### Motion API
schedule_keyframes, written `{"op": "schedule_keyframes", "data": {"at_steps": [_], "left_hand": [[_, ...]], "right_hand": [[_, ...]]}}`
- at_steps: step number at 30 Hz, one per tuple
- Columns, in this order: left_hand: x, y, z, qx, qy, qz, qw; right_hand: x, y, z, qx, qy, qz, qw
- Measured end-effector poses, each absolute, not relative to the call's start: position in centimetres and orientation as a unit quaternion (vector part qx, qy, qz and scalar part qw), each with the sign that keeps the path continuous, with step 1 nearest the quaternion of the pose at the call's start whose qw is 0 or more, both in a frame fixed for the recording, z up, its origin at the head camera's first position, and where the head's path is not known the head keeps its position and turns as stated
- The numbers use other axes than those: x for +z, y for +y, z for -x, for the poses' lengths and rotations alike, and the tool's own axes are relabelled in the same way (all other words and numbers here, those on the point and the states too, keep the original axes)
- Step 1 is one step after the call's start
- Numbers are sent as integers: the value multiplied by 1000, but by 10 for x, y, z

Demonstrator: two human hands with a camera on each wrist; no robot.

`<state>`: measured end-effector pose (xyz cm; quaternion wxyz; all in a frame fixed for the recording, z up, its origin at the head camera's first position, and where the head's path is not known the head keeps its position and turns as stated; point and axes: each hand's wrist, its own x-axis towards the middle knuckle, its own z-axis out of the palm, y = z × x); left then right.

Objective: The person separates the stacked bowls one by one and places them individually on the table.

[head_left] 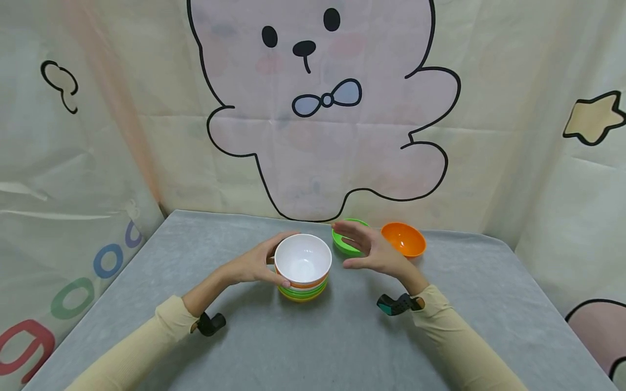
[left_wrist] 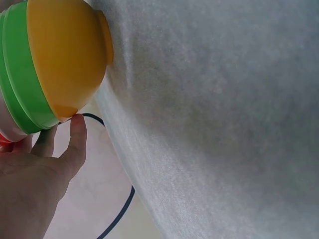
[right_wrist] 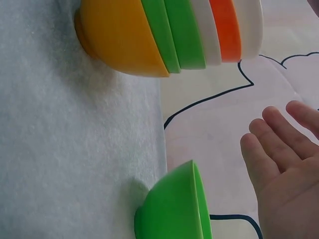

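A stack of nested bowls stands upright in the middle of the table. Its top is a white bowl point(head_left: 303, 259), with orange, white and green rims below and a yellow bowl point(right_wrist: 119, 40) at the bottom. My left hand point(head_left: 251, 266) holds the stack from its left side, thumb at the front and fingers behind; the left wrist view has the fingertips against the green and yellow bowls. To the right of the stack, apart from it, my right hand point(head_left: 379, 255) is raised with fingers extended and nothing in it. It partly covers a green bowl point(head_left: 342, 245) in the head view.
An orange bowl point(head_left: 403, 239) rests near the back edge, right of the green bowl and behind my right wrist. A grey cloth covers the table point(head_left: 313, 347). Behind it hangs a curtain point(head_left: 489, 108) with a cartoon bear print.
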<state>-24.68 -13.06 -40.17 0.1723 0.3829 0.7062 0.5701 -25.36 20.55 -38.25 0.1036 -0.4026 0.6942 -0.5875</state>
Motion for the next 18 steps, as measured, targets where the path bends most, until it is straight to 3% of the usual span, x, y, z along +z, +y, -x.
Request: {"op": "schedule_keyframes", "data": {"at_steps": [18], "left_hand": [[-402,-131,247,559,716,-383,165]], "right_hand": [[-384,185,253,-561,708,410,125]]}}
